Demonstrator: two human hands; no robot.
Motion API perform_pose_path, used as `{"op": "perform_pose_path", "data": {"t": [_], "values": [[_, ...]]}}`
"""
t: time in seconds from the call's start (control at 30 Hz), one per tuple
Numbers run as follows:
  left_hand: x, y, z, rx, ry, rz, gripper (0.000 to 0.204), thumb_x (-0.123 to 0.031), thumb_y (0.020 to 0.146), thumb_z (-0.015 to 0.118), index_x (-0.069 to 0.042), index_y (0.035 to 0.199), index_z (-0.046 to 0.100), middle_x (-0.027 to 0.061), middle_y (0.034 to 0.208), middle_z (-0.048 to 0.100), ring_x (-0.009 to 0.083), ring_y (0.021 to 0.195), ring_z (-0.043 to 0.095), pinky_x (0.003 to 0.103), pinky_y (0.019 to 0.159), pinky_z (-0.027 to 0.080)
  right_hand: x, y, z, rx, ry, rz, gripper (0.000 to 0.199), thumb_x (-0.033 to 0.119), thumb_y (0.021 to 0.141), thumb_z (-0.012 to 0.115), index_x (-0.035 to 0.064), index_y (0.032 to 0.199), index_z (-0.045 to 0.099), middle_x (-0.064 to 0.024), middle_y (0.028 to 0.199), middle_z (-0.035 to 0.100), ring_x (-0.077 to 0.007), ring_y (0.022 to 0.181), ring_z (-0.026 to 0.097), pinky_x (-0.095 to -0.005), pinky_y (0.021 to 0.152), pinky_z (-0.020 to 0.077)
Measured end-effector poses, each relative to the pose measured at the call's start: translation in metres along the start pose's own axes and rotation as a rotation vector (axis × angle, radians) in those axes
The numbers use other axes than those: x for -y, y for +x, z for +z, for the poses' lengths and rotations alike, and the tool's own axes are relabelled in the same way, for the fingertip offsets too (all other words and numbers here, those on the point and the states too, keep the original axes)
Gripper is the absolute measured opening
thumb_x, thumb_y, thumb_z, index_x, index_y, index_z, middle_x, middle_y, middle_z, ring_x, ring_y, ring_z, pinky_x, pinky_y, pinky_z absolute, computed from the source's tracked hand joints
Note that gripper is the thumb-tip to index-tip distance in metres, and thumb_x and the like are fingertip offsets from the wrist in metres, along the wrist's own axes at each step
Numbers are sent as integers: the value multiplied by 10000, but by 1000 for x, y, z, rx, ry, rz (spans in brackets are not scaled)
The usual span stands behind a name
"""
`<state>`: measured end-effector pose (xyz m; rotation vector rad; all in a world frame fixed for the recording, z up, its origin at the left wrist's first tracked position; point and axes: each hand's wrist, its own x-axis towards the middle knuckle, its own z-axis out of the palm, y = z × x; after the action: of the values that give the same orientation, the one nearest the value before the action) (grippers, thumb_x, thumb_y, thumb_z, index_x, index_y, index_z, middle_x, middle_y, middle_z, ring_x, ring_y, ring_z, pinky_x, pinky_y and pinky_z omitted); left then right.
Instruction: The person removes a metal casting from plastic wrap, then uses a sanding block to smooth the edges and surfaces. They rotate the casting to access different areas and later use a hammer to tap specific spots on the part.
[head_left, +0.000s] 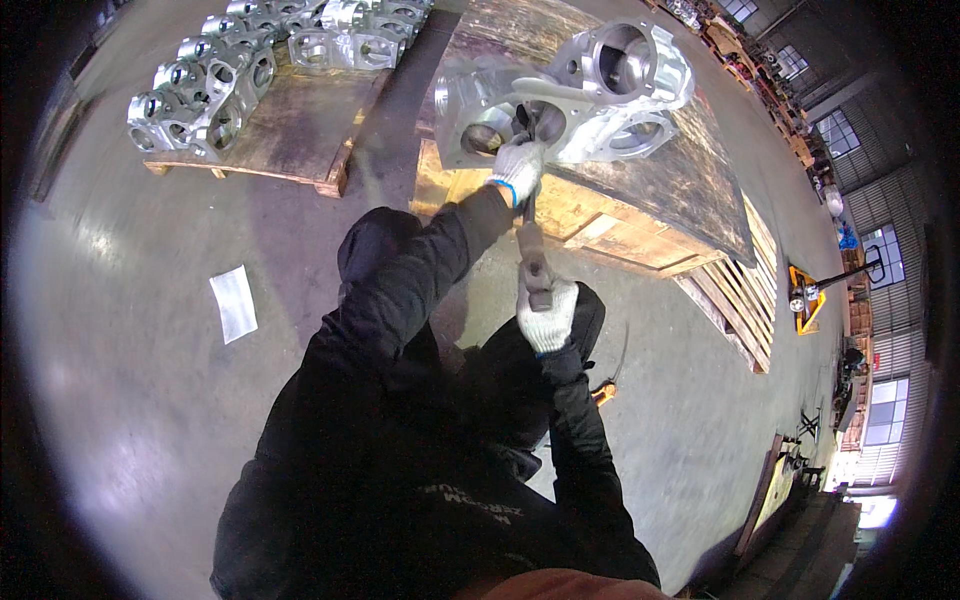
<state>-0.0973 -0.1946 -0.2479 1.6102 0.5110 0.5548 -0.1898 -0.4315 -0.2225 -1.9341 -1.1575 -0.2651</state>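
Both of my hands wear white knit gloves and are closed on a long grey die grinder, slightly blurred. My left hand wraps its front end, right by the casting. Further back, near my knee, my right hand grips the rear of the body. The grinder's tip reaches into a round opening of a large silvery metal casting, so its very end is hidden. More joined castings with round bores rest to the right of it. They lie on a wooden crate top.
A wooden pallet at the far left bears several similar castings. A white sheet lies on the floor at left. Slatted pallet wood juts out under the crate. An orange-handled object lies by my right forearm; a yellow pallet jack stands at right.
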Motion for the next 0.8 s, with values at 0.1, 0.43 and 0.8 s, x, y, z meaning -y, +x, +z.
{"op": "perform_pose_path", "data": {"t": [0.1,0.43,0.8], "values": [[-1,-5,-1,10,-102,61,210,-203,1006,532,-50,1088,650,89,683,630,211,528,629,362,468,486,0,1,1,19,-60,-17,150,158,745,733,51,765,629,-152,592,592,-313,537,626,-390,507,494],[12,14,-9,-20,242,393,146,-153,962,538,-77,1052,624,108,687,588,271,586,624,406,518,483,19,16,-10,137,95,-104,171,138,779,732,10,886,696,-152,668,651,-343,603,674,-385,549,520],[-11,13,-23,39,405,262,196,-110,938,515,-6,895,676,188,751,684,325,661,717,431,532,539,22,22,4,-144,33,-604,185,172,659,742,91,747,601,-85,602,543,-302,506,559,-374,483,424]]}}
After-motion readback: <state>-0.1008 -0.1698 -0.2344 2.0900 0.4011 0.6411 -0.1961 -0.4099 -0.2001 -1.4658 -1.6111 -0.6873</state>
